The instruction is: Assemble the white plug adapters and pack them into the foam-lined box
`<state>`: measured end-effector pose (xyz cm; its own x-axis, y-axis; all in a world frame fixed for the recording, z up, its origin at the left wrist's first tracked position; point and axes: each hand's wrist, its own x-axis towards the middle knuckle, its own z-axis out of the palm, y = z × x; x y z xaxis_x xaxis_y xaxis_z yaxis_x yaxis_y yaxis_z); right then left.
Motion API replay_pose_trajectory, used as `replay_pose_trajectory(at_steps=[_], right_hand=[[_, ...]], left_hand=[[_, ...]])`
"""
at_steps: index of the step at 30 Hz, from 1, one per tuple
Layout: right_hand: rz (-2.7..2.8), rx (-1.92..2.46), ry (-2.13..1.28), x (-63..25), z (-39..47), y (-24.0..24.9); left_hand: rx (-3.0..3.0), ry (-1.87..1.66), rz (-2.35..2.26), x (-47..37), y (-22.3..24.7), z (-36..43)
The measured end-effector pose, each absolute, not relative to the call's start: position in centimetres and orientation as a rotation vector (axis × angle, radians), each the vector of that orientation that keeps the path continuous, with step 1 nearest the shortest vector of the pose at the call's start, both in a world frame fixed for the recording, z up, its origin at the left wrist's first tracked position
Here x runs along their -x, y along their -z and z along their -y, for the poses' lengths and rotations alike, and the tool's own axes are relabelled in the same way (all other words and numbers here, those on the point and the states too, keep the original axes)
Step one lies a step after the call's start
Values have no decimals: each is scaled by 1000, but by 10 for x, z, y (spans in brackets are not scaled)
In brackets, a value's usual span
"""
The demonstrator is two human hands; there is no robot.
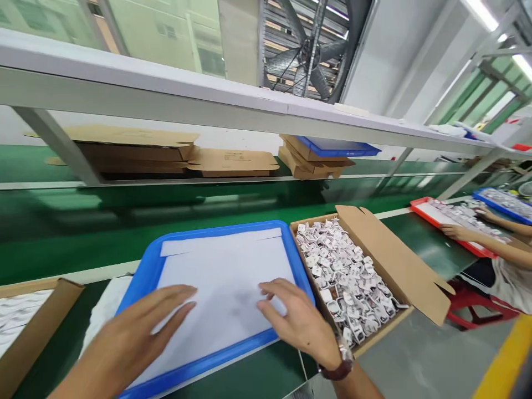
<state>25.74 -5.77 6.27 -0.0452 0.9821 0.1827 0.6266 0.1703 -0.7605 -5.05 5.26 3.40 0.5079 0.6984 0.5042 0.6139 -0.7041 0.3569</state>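
A blue tray [224, 229] lies in front of me, its bottom lined with white paper [224, 277]. Over its left part hovers my left hand [143, 327], thumb and fingers apart, holding nothing. My right hand [293, 316], with a wristwatch [343, 357] on the wrist, is above the tray's right part; its fingers are parted and nothing is between them. Right of the tray, close to my right hand, stands an open cardboard box [384, 252] full of small white plastic parts [347, 271].
At the left edge sits another cardboard box [45, 332] with white contents. Flattened cartons [233, 160] and a second blue tray [338, 147] rest under the long shelf [208, 91]. On the right, another person's hands [457, 231] work over a red tray [432, 219].
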Motion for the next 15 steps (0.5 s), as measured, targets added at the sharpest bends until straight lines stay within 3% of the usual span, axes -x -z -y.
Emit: replay_pose_trajectory(at_steps=[6, 15], right_hand=[[1668, 2024, -52, -376, 101, -58], [2081, 1927, -65, -387, 83, -34]], left_hand=[[-2689, -804, -814, 0, -31, -53], [-2559, -702, -692, -11, -25, -36]])
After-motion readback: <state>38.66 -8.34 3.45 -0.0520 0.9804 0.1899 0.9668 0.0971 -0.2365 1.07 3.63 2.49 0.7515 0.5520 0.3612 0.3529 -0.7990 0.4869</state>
